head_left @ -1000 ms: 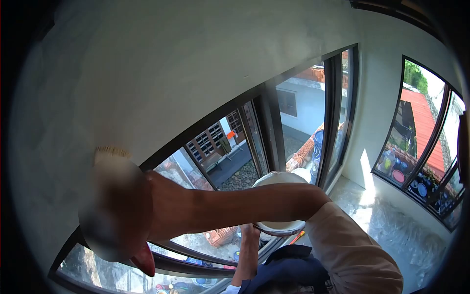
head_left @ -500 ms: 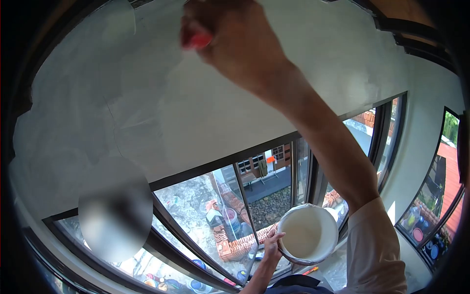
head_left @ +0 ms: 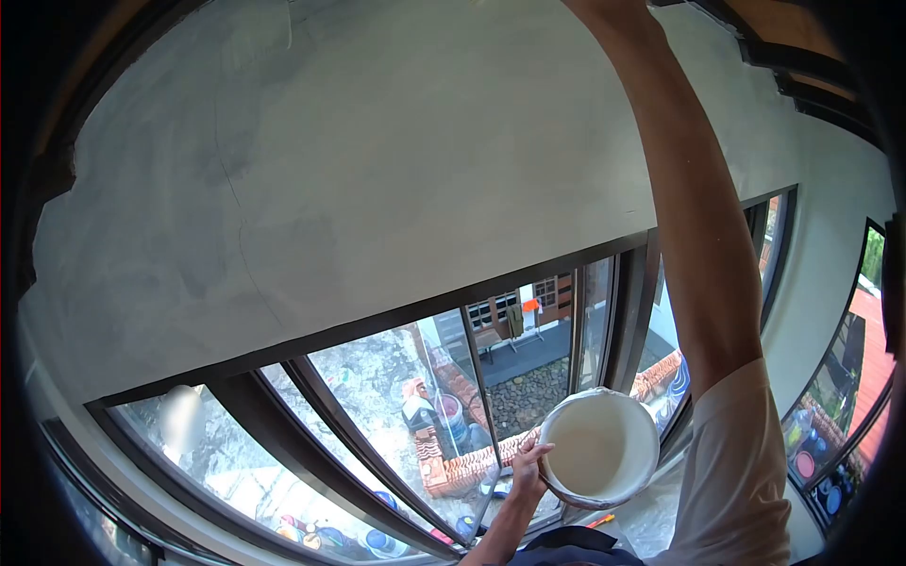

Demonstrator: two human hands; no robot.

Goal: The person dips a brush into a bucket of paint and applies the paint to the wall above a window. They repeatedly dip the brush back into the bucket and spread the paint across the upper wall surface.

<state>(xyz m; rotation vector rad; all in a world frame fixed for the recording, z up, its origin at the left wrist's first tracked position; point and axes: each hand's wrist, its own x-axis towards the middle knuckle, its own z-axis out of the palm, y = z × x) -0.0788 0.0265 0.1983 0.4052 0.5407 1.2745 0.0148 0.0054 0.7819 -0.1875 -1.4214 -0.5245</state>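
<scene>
My left hand point(head_left: 528, 468) is closed on the rim of a white bucket point(head_left: 644, 443), at its left side. Pale, creamy material lies inside the bucket, and smears coat its rim. Raised high, my right arm crosses the right half of the view. Only the base of my right hand point(head_left: 618, 8) shows at the top edge; its fingers and anything in them are cut off. Behind the arm is a grey-white wall point(head_left: 406, 179) with a thin crack on its left part and patchy, smoothed areas.
Dark-framed windows point(head_left: 472, 300) run below the wall, with panes swung open. Through them a yard with brick edging point(head_left: 472, 464), tubs and stones lies far below. Dark beams point(head_left: 802, 58) edge the upper right. A blurred pale spot point(head_left: 182, 420) is at lower left.
My right hand, with a red-handled item in it earlier, has swept up and right, almost out of view. The large blurred patch at lower left has shrunk. My left hand keeps the bucket.
</scene>
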